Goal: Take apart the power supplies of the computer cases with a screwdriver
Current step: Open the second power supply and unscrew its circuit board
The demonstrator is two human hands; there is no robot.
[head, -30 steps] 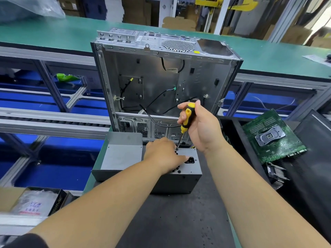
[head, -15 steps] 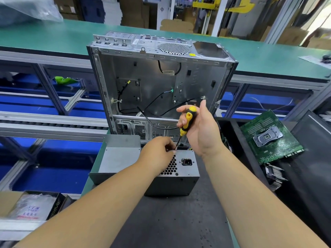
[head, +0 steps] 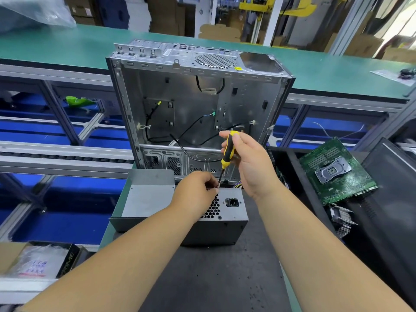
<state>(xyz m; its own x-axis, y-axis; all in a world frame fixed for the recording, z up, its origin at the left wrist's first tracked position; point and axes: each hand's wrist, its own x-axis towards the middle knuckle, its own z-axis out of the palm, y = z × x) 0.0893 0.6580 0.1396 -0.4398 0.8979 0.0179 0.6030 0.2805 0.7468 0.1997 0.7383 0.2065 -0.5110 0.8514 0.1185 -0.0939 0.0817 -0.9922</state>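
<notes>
Right grip (head: 249, 161) is wrapped around a yellow-and-black screwdriver (head: 227, 152), held nearly upright, its tip at the top back edge of the power supply (head: 221, 218). Left grip (head: 194, 194) is curled there, fingertips pinched by the shaft. The power supply is set on the bench (head: 216, 278), before an open computer case (head: 198, 104). A green circuit board (head: 337, 171) is seen at right.

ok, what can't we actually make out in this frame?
- Screwdriver tip and the screw: head view, hidden behind the left hand.
- Whether the left hand's fingers pinch the shaft or a screw: too small to tell.
- Power supply top: partly covered by the left hand and forearm.
- Computer case base: hidden behind the power supply and both hands.
- Label in the box at lower left: blurred.
</notes>
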